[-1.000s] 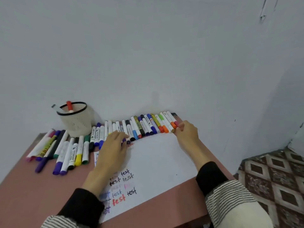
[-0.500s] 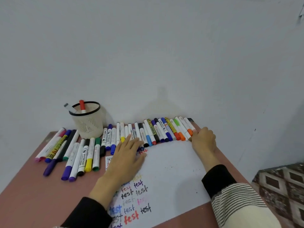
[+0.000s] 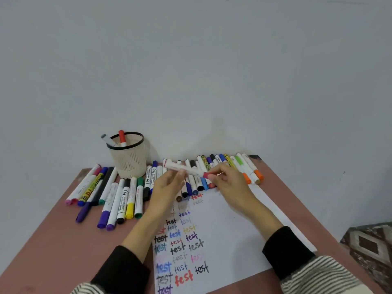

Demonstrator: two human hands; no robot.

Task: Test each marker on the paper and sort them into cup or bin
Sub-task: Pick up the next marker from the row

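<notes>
Two hands: you hold one red-capped white marker (image 3: pixel 186 171) raised over the far edge of the paper (image 3: pixel 229 228).
Left hand (image 3: pixel 168 186): your fingers curl round the barrel.
Right hand (image 3: pixel 230 183): your fingertips pinch the red cap end.
Mesh cup (image 3: pixel 129 159): beyond the paper's far-left corner, two markers standing in it.
Marker rows: one along the paper's far edge, another left of the paper.
Paper: many coloured "test" words.

Mesh cup (image 3: pixel 129 161); matt white paper (image 3: pixel 233 230); smooth brown table (image 3: pixel 53 240).
</notes>
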